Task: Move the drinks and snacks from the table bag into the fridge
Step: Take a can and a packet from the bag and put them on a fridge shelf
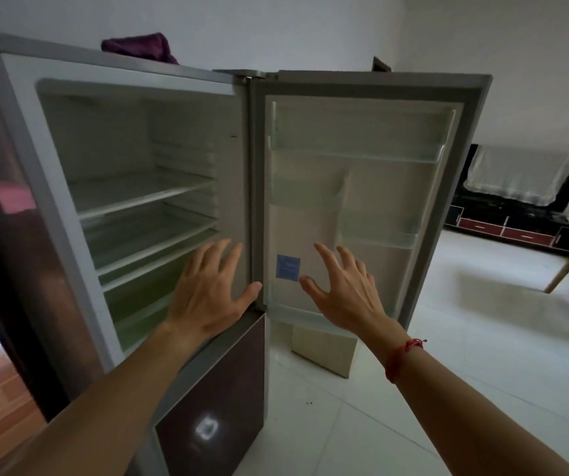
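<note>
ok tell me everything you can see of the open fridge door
The fridge door stands swung wide open to the right of the cabinet, hinged at its left edge. Its frame looks grey, its inner liner pale plastic, with clear shelf bins at the top, middle and bottom, all seemingly empty. A blue sticker sits low on the liner. The right hand, fingers spread, is in front of it; contact is unclear.
</note>
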{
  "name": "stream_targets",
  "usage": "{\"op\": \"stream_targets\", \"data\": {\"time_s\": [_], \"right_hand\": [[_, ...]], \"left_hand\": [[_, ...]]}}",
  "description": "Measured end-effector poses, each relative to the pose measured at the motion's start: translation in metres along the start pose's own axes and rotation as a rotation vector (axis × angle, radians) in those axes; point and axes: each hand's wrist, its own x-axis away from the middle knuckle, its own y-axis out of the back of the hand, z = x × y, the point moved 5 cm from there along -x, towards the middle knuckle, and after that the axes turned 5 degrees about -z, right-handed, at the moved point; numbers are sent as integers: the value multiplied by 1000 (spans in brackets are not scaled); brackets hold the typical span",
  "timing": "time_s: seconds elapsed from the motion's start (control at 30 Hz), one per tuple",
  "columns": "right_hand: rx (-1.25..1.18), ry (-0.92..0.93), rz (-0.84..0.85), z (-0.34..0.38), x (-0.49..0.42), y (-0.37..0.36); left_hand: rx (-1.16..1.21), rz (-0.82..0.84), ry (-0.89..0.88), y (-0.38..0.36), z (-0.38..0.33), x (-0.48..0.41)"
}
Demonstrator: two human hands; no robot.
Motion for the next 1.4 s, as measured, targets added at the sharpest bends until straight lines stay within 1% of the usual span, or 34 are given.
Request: {"op": "stream_targets", "data": {"time_s": [0.4, 0.67, 0.87, 1.07, 1.4], "right_hand": [[57, -15, 24, -48, -13, 7], [111, -94, 21, -87, -8, 25], [185, -214, -20, -110, 25, 53], [287, -415, -101, -119, 83, 91], [446, -730, -187, -131, 207, 156]], "left_hand": [[56, 5, -35, -23, -30, -27], [156, 21, -141, -39, -67, -52], [317, 37, -259, -51, -96, -64], [440, 42, -439, -51, -136, -58], [637, 83, -720, -34, -243, -27]]}}
